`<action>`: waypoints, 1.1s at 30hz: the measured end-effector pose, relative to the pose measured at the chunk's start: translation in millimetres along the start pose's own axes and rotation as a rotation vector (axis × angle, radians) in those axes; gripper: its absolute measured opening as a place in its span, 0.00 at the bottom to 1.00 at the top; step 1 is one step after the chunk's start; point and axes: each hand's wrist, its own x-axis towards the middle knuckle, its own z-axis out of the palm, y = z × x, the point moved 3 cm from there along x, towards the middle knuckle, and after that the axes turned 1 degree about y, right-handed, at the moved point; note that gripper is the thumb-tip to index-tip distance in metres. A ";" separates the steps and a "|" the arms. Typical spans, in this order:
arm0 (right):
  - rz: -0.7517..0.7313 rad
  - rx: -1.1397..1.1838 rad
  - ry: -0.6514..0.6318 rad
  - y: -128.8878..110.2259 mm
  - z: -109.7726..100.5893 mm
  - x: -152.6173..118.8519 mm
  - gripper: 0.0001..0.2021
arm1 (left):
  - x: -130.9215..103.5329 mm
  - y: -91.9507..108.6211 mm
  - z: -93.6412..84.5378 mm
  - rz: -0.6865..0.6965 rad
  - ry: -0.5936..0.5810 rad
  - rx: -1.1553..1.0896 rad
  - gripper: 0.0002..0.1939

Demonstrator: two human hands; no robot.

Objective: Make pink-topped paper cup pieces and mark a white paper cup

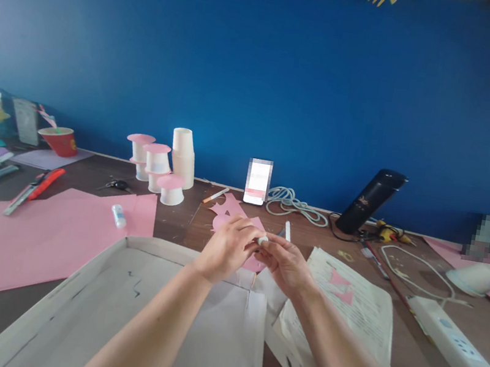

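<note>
My left hand (228, 248) and my right hand (285, 263) meet in the middle of the view, above the far right corner of a white shallow box (131, 314). Between their fingertips is a small whitish thing (262, 241), mostly covered by the fingers. Both hands are closed on it. Pink paper scraps (228, 207) with cut-out shapes lie on the table just behind and under the hands. A page with print (359, 313) and small pink pieces on it lies beside my right forearm.
Pink sheets (56, 228) with a box cutter (34, 190) and a glue stick (118, 215) lie left. Paper cups (182, 158), a lit phone (257, 182), a coiled cable (295, 206) and a black bottle (370, 201) stand or lie behind. A power strip (455, 353) is at right.
</note>
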 end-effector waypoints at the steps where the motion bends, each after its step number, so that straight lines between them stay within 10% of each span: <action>1: -0.003 -0.005 0.003 -0.2 0.1 -0.1 0.10 | 0.0 0.1 -0.1 0.002 0.003 -0.004 0.05; 33: -0.081 0.025 -0.081 -1.3 16.3 -5.6 0.09 | 1.0 5.5 -2.2 -0.092 0.018 0.148 0.02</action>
